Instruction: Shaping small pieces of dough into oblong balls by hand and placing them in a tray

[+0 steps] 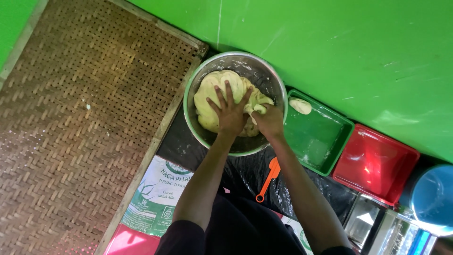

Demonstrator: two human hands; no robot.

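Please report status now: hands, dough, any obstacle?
Left hand flat on dough in bowl. Right hand gripping dough. No obstacle.

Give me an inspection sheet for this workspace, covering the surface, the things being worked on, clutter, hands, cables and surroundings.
Surface: black plastic sheet over printed sacks, dusted white in spots.
Job's things: pale yellow dough in a metal bowl; a small dough piece lies in the green tray.
Clutter: orange scraper on the sheet beside the bowl; red tray, bare inside; blue container at the right edge.
Hands: left hand spread flat, pressing on the dough; right hand closed, gripping a fold of dough.
Cables: nothing seen.
Surroundings: woven bamboo tray to the left; green wall behind; shiny metal items at lower right, unclear.
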